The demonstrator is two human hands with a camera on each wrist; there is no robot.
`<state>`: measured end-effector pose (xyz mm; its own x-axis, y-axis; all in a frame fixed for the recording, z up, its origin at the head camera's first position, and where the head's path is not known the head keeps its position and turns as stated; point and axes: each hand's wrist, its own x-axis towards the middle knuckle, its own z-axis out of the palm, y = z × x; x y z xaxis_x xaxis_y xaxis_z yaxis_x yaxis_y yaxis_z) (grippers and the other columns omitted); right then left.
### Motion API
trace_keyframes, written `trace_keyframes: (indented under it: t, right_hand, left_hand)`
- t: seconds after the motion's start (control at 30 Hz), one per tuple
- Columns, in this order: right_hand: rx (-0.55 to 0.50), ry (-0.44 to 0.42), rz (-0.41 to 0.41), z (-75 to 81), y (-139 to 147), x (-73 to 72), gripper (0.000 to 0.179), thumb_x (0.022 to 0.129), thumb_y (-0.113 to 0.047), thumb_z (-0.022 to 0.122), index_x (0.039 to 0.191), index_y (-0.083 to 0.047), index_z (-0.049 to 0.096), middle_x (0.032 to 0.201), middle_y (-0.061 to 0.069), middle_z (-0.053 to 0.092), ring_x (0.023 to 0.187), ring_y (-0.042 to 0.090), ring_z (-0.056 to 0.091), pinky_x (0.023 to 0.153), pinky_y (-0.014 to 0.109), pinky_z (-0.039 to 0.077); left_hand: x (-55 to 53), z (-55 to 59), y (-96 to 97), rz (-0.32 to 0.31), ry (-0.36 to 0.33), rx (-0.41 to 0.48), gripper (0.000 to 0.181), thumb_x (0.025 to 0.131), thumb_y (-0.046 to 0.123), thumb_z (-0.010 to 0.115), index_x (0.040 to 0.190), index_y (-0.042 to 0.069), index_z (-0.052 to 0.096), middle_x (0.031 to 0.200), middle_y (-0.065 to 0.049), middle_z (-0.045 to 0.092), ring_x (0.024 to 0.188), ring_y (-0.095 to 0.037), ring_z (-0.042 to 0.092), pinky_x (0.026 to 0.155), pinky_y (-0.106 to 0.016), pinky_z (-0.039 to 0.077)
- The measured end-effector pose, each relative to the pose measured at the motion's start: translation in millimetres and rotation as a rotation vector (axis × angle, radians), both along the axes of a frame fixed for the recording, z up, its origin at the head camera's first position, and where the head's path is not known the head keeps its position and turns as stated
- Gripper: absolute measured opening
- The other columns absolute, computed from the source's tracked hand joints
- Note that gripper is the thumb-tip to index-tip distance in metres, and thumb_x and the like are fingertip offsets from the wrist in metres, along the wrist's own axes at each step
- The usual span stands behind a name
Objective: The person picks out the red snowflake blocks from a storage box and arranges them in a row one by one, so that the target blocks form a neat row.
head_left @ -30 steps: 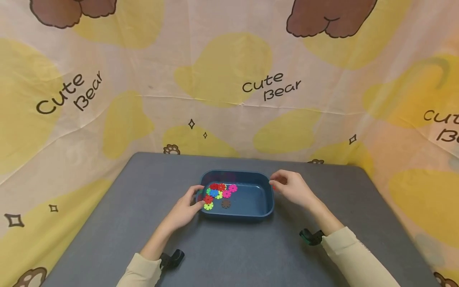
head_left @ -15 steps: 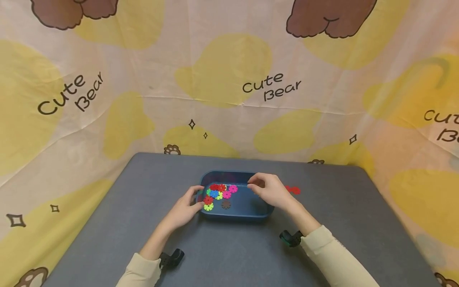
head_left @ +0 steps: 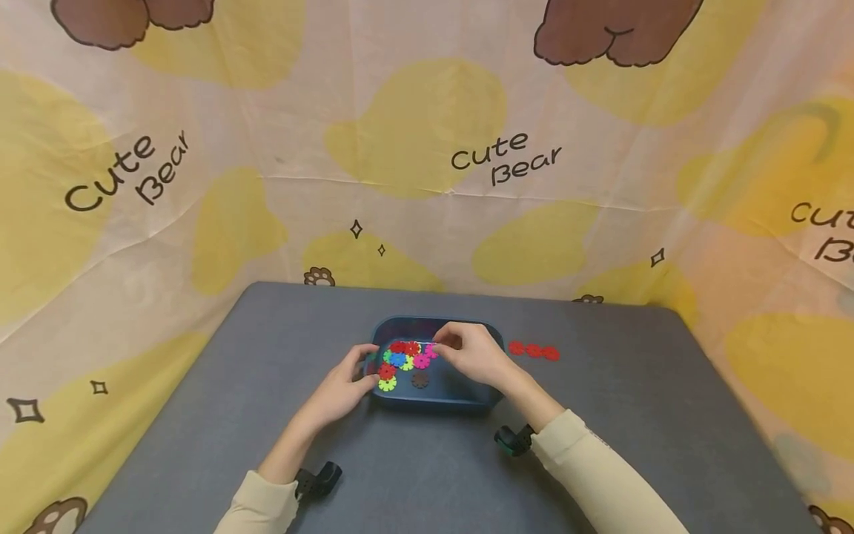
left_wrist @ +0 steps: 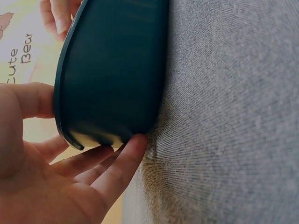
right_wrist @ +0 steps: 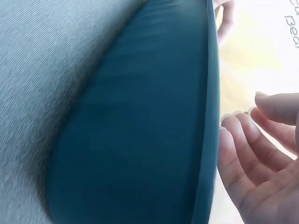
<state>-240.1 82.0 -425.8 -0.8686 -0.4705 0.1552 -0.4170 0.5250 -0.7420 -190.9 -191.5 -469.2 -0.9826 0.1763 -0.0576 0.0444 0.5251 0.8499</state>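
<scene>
A dark blue plastic tray (head_left: 460,404) sits on the table, with several flower-shaped toothed plastic discs in its left half. Among them are a blue disc (head_left: 397,360), pink ones (head_left: 422,361), a yellow-green one (head_left: 387,383) and a brown one (head_left: 419,380). My left hand (head_left: 343,386) grips the tray's left end, thumb at the rim and fingers against the end wall. Over the tray's middle, my right hand (head_left: 472,354) hovers beside the pink discs, thumb and fingers apart. Nothing shows between its fingertips in the right wrist view.
Right of the tray, red toothed discs (head_left: 533,351) lie in a row on the grey table (head_left: 427,475). A printed cloth (head_left: 427,126) hangs behind and around the table. Each wrist wears a black camera mount (head_left: 319,480).
My right hand has moved left from the tray's right edge to over its middle, leaving the row of red discs uncovered. My left hand stays at the tray's left end.
</scene>
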Motion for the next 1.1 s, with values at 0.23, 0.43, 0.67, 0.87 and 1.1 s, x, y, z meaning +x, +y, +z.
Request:
trace_keyframes:
  t: [0.23, 0.43, 0.67, 0.87, 1.1]
  right_hand:
    - [0.008, -0.036, 0.042, -6.8, -23, -6.2, 0.018, 0.095, -0.016, 0.072, 0.11, -0.006, 0.072, 0.089, -0.005, 0.067, 0.079, 0.014, 0.06, 0.068, 0.029, 0.053]
    - [0.012, -0.054, 0.102, -16.7, -44, -11.9, 0.016, 0.095, -0.014, 0.073, 0.107, -0.004, 0.072, 0.086, -0.003, 0.066, 0.075, 0.015, 0.059, 0.066, 0.027, 0.053]
    - [0.084, -0.048, 0.137, -24.1, -65, -15.6, 0.02, 0.094, -0.014, 0.074, 0.109, -0.003, 0.071, 0.084, -0.003, 0.063, 0.073, 0.013, 0.057, 0.066, 0.026, 0.051]
    - [0.157, -0.074, 0.171, -30.4, -79, -18.7, 0.021, 0.095, -0.016, 0.073, 0.112, -0.004, 0.071, 0.081, -0.005, 0.062, 0.068, 0.01, 0.057, 0.062, 0.024, 0.05]
    - [0.21, -0.113, 0.164, -39.7, -85, -23.8, 0.016, 0.095, -0.015, 0.073, 0.109, -0.008, 0.071, 0.082, -0.005, 0.062, 0.069, 0.01, 0.058, 0.062, 0.024, 0.05]
  left_hand:
    - [-1.8, 1.3, -2.3, -0.005, -0.001, 0.001, 0.052, 0.1, 0.019, 0.061, 0.148, 0.013, 0.042, 0.156, -0.022, 0.038, 0.141, -0.047, 0.04, 0.109, -0.063, 0.037]
    - [-1.8, 0.0, -3.6, -0.007, -0.004, 0.007, 0.052, 0.1, 0.019, 0.061, 0.148, 0.013, 0.042, 0.156, -0.021, 0.039, 0.14, -0.047, 0.041, 0.11, -0.063, 0.036]
    - [-0.6, 1.3, -3.2, -0.028, 0.009, 0.034, 0.053, 0.101, 0.017, 0.06, 0.149, 0.011, 0.04, 0.156, -0.023, 0.038, 0.141, -0.048, 0.04, 0.111, -0.064, 0.033]
    - [0.1, 1.8, -3.5, -0.038, 0.017, 0.034, 0.051, 0.101, 0.015, 0.06, 0.148, 0.01, 0.041, 0.156, -0.024, 0.038, 0.142, -0.047, 0.038, 0.112, -0.063, 0.033]
    - [-0.1, 1.0, -2.6, -0.044, 0.016, 0.03, 0.051, 0.102, 0.017, 0.06, 0.148, 0.011, 0.041, 0.156, -0.023, 0.037, 0.14, -0.048, 0.04, 0.109, -0.063, 0.037]
